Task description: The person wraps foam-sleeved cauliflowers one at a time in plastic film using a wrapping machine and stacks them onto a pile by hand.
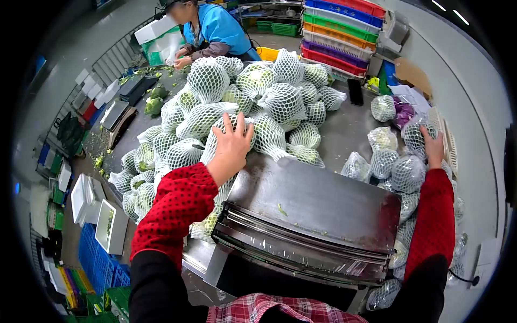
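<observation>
My left hand (232, 146), its fingers spread, lies on a foam-netted vegetable head (211, 146) at the near side of a big heap. The heap (280, 99) is made of pale green heads in white foam net sleeves. On the right, my right hand (434, 148) is curled against the side of a plastic-wrapped, netted vegetable head (413, 134); some of its fingers are hidden. More wrapped heads (407, 173) are piled below and beside it. Between my arms stands a metal wrapping machine (318, 202) with a sloped steel top and a scrap of leaf on it.
Across the table a person in a blue top (221, 29) handles greens. Stacked coloured crates (339, 37) stand behind. A black phone (355, 91) and purple vegetables (403, 112) lie at the right. White foam boxes (111, 226) and blue crates (97, 255) sit at lower left.
</observation>
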Available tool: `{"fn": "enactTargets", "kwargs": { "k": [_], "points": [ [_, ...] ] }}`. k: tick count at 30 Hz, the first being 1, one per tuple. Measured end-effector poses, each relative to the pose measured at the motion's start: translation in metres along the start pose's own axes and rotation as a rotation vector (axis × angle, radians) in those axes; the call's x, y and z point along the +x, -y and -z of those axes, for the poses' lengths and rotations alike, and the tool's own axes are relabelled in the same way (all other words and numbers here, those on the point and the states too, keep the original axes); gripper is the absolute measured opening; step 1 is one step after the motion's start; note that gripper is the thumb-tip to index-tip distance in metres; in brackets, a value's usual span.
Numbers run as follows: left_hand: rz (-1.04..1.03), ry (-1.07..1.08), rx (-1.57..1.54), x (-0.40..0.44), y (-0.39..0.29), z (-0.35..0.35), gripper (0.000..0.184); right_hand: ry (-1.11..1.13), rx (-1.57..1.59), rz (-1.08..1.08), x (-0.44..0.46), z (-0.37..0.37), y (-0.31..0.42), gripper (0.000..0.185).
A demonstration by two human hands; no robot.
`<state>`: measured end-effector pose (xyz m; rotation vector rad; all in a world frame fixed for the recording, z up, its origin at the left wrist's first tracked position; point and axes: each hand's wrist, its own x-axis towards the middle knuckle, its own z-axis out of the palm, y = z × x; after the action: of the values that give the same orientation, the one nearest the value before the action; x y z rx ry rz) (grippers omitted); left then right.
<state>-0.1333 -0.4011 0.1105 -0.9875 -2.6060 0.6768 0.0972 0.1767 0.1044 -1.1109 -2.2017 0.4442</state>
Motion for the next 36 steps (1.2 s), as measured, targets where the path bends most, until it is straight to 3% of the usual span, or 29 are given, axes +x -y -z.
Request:
{"fn": "enactTargets", "kwargs": {
  "k": [1, 2, 4, 5, 6, 7, 8, 9, 10, 12, 14, 15, 17, 18, 20, 21, 22, 24, 25, 26, 28, 30, 32, 34, 36],
  "points": [
    [0.004, 0.007, 0.006, 0.005, 0.003, -0.006, 0.078, -0.086, -0.244, -0.099, 0.008, -0.019, -0.012, 0.082],
    [0.039, 0.01, -0.026, 0.014, 0.01, -0.012, 0.074, -0.085, -0.241, -0.091, 0.013, -0.028, -0.011, 0.082],
    [0.148, -0.021, -0.115, 0.014, 0.022, -0.003, 0.064, -0.037, -0.689, -0.184, 0.009, -0.037, -0.017, 0.082],
    [0.188, -0.155, -0.302, 0.01, 0.033, -0.007, 0.062, -0.098, -0.748, -0.055, -0.012, -0.028, 0.01, 0.078],
    [0.23, -0.296, -0.49, 0.006, 0.045, -0.01, 0.06, -0.058, -0.626, 0.099, -0.034, -0.013, 0.044, 0.07],
    [0.225, -0.295, -0.494, 0.001, 0.049, -0.006, 0.06, -0.107, -0.375, 0.352, -0.045, -0.021, 0.049, 0.063],
    [0.328, -0.292, -1.08, -0.005, 0.052, 0.001, 0.055, -0.101, -0.152, 0.612, -0.056, -0.029, 0.054, 0.056],
    [0.412, -0.264, -1.67, -0.01, 0.053, 0.011, 0.051, 0.298, 0.274, 0.246, -0.122, 0.004, 0.14, 0.054],
    [0.354, -0.282, -2.065, -0.019, 0.036, 0.027, 0.041, 0.477, 0.465, 0.292, -0.154, 0.001, 0.161, 0.058],
    [0.358, -0.228, -2.365, -0.037, -0.014, 0.048, 0.036, 0.698, 0.927, 0.358, -0.222, 0.002, 0.209, 0.065],
    [0.344, -0.124, -2.329, -0.06, -0.068, 0.072, 0.041, 0.702, 0.915, 0.386, -0.277, 0.017, 0.242, 0.064],
    [0.301, -0.054, -2.163, -0.069, -0.092, 0.065, 0.046, 0.518, 0.578, 0.583, -0.294, 0.011, 0.232, 0.058],
    [0.197, 0.091, -1.72, -0.082, -0.122, 0.046, 0.064, 0.469, 0.57, 0.471, -0.321, 0.002, 0.198, 0.05],
    [0.114, 0.122, -1.822, -0.087, -0.129, 0.038, 0.067, 0.44, 0.602, 0.469, -0.329, -0.005, 0.18, 0.048],
    [0.107, 0.159, -1.602, -0.093, -0.125, 0.056, 0.067, 0.36, 0.473, 0.551, -0.326, 0.01, 0.174, 0.048],
    [0.08, 0.036, -1.709, -0.099, -0.126, 0.048, 0.068, 0.306, 0.36, 0.626, -0.331, 0.022, 0.177, 0.048],
    [0.054, -0.089, -1.807, -0.105, -0.121, 0.035, 0.068, 0.325, 0.431, 0.505, -0.331, 0.047, 0.172, 0.044],
    [0.013, -0.426, -1.32, -0.139, -0.076, 0.025, 0.058, 0.35, 0.301, 0.32, -0.344, 0.096, 0.143, 0.027],
    [-0.009, -0.251, -1.009, -0.161, -0.053, 0.027, 0.053, 0.381, 0.015, 0.296, -0.358, 0.114, 0.122, 0.034],
    [-0.023, -0.075, -0.697, -0.176, -0.04, 0.027, 0.05, 0.567, -0.249, 0.147, -0.372, 0.128, 0.113, 0.045],
    [-0.109, -0.172, -0.628, -0.191, -0.047, 0.012, 0.053, 0.695, -0.368, 0.142, -0.395, 0.121, 0.101, 0.047],
    [-0.151, 0.003, -0.843, -0.18, -0.066, 0.003, 0.048, 0.645, -0.072, 0.152, -0.403, 0.098, 0.104, 0.047],
    [-0.138, -0.167, -1.056, -0.177, -0.074, -0.011, 0.038, 0.622, 0.033, 0.139, -0.411, 0.096, 0.098, 0.039],
    [-0.093, 0.496, -1.492, -0.202, -0.031, 0.031, 0.03, 0.915, 0.568, -0.384, -0.417, 0.149, 0.111, 0.027],
    [-0.114, 0.792, -1.729, -0.233, 0.004, 0.073, 0.03, 1.032, 0.697, -0.528, -0.434, 0.202, 0.134, 0.02]
  ]
}}
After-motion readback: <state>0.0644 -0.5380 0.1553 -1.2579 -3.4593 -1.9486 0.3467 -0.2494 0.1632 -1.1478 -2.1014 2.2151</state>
